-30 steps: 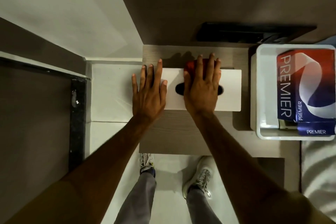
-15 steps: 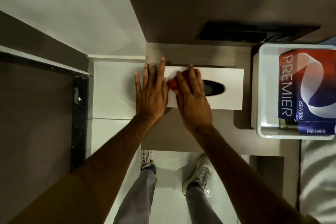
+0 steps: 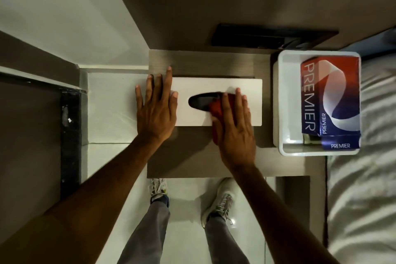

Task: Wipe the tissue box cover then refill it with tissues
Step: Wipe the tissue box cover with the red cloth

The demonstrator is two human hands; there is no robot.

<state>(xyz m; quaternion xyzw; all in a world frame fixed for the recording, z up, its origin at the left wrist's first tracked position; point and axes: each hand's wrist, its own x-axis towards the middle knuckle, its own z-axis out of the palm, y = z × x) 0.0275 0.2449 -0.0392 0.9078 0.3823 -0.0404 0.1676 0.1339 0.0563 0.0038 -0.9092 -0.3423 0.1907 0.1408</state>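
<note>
Standing at the counter (image 3: 184, 156), I have my shoes and trouser legs nearest below me on the pale floor. Past them my right hand (image 3: 234, 126) lies flat, fingers together, pressing a red cloth (image 3: 215, 107) onto the white tissue box cover (image 3: 254, 100), beside its dark oval slot (image 3: 200, 102). My left hand (image 3: 155, 111) lies spread, palm down, on the cover's left end, steadying it; neither grip pinches anything. I judge the wiping step is in hand, with refilling not yet begun. Next I should sweep the cloth over the remaining top and sides, then reach for the tissue pack (image 3: 330, 100) in the white tub (image 3: 280, 100) further right, beside the bed (image 3: 364, 188).
</note>
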